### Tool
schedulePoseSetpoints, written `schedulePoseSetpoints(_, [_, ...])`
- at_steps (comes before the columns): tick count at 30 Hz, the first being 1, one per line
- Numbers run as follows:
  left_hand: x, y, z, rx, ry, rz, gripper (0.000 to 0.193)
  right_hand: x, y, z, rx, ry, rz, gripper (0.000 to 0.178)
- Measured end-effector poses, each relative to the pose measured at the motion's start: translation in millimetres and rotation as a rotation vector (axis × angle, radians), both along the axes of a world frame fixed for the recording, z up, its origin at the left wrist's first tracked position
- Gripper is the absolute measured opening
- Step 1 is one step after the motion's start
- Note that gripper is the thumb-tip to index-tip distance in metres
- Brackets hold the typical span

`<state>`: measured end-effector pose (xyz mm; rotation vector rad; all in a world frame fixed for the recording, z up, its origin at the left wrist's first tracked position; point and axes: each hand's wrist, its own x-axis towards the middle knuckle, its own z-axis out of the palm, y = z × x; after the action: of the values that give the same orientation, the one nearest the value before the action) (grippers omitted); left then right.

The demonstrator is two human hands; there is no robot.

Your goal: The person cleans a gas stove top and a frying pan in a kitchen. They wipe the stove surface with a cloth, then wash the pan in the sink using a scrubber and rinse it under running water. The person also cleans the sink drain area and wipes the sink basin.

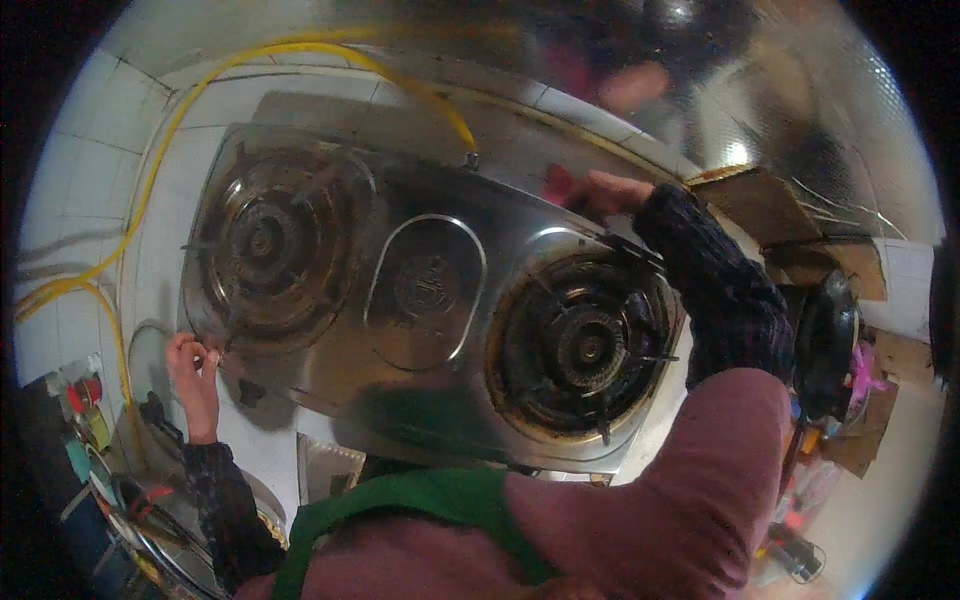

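A two-burner gas stove with a steel top sits askew on the white tiled counter. Its left burner and right burner are darkened with grime. My left hand is closed, fingers curled around the stove's near left corner. Across the far edge reaches my right hand, closed on a pinkish-red cloth at the counter behind the stove. Part of that cloth is hidden by the fingers and the stove edge.
A yellow gas hose loops from the left to the stove's back. Shiny metallic sheeting covers the back wall. Cardboard and a dark pan stand at the right. Various kitchen items, among them a red-handled one, crowd the lower left.
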<state>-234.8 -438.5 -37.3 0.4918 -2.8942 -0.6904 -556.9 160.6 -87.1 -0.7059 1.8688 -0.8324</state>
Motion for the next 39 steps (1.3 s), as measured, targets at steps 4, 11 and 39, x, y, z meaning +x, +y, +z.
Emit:
schedulePoseSetpoints(4, [0.4,-3.4,-4.5,-0.123,0.025,-0.055,0.013,18.4,61.9,11.3,0.100,0.193,-0.352,0.039])
schedulePoseSetpoints(11, [-2.0,-24.0,-12.2,0.007,-0.049,-0.027,0.018,34.9,117.4,5.2,0.023,0.007,-0.784,0.031])
schedulePoseSetpoints(39, [81.4,109.7,-4.4,0.625,0.102,0.415,0.031,144.4,143.1,-79.2,-0.149,0.188,-1.133,0.031])
